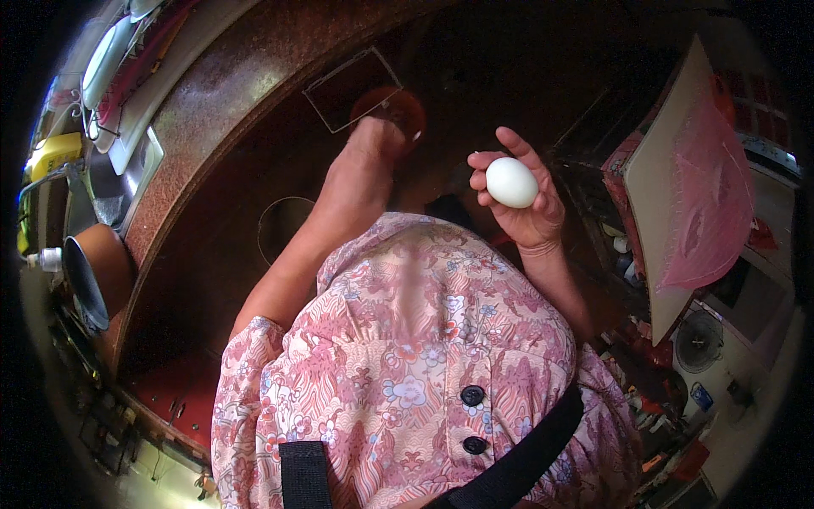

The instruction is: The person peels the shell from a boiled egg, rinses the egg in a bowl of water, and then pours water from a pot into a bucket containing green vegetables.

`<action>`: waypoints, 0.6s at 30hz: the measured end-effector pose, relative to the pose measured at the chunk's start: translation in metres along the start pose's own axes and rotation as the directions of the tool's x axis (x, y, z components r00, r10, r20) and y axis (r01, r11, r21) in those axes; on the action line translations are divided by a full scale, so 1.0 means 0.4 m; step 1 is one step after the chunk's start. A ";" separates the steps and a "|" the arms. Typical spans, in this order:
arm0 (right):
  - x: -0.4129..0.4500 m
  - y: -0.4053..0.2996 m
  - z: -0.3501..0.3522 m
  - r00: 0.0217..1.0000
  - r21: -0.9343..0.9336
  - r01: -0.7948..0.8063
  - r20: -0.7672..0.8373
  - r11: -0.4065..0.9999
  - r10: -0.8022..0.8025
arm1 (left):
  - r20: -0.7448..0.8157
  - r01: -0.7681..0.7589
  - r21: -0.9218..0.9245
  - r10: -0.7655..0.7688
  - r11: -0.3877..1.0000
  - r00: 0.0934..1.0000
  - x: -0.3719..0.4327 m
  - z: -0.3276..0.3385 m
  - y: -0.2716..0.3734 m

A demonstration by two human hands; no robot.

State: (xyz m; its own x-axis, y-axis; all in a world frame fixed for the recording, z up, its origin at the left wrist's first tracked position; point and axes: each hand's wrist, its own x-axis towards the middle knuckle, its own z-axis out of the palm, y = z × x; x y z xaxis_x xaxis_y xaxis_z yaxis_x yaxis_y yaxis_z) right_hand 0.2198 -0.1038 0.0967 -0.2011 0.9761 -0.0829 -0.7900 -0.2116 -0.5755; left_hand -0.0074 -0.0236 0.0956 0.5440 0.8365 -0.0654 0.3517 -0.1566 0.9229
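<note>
A smooth white egg (512, 182), apparently peeled, rests in my right hand (531, 213). The palm faces up; the fingers curl around the egg and the thumb or a finger points outward. My left hand (365, 156) reaches down over a dark red round container (412, 109) that sits low near the floor. Its fingers are blurred and partly hidden, so whether they hold anything does not show. Floral fabric of my clothing (407, 356) fills the lower middle of the view.
On the left curves a reddish stone countertop (210, 95), carrying a sink (143, 162), a pan (105, 273) and a rack with plates (107, 63). A yellow bottle (56, 156) stands beyond the faucet. A pink mesh cover (712, 191) lies over a light board or tabletop (664, 172) on the right.
</note>
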 end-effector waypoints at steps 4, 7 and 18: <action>-0.004 0.009 -0.008 1.000 0.149 -0.009 -0.016 0.989 0.011 | -0.088 -0.091 0.074 0.098 0.993 0.991 0.006 0.016 0.024; -0.007 0.021 -0.017 0.999 0.190 0.041 -0.012 0.981 -0.039 | -0.008 -0.202 -0.040 0.202 0.979 0.979 0.020 0.018 0.034; -0.097 0.072 -0.034 0.982 0.290 0.065 -0.187 0.955 -0.010 | 0.049 -0.385 -0.082 0.390 0.919 0.920 0.058 0.116 0.022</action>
State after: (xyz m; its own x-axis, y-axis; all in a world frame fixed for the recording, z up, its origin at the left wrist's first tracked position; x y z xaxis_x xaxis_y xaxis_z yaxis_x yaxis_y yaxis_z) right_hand 0.2128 -0.1472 0.0723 -0.0816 0.9703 -0.2279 -0.9354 -0.1535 -0.3187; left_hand 0.0437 -0.0300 0.0846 0.6746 0.6826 0.2810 0.0509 -0.4228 0.9048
